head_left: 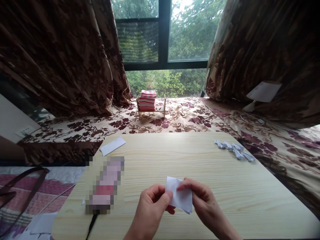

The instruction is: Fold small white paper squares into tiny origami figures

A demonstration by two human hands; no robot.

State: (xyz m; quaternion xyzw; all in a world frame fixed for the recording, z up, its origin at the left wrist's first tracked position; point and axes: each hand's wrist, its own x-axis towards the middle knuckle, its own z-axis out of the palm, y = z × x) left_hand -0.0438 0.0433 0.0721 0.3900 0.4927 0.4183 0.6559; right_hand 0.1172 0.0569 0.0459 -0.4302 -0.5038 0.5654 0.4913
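A small folded sheet of white paper point(180, 197) is held up between my two hands, above the near part of the wooden table point(150, 160). My left hand point(155, 203) pinches its left edge, thumb in front and fingers behind. At the upper right, my right hand point(201, 200) grips the same paper, index finger lying across its front. The lower edge shows more than one layer. Some of the fingers are hidden behind the sheet.
Folded white paper pieces point(235, 150) lie grouped at the table's far right. A flat white paper strip point(113, 146) rests at the far left, near a blurred-out device point(107, 183) with a black cable point(92, 225). Beyond stand a small rack with striped cloths point(147, 100) and a lamp point(263, 91).
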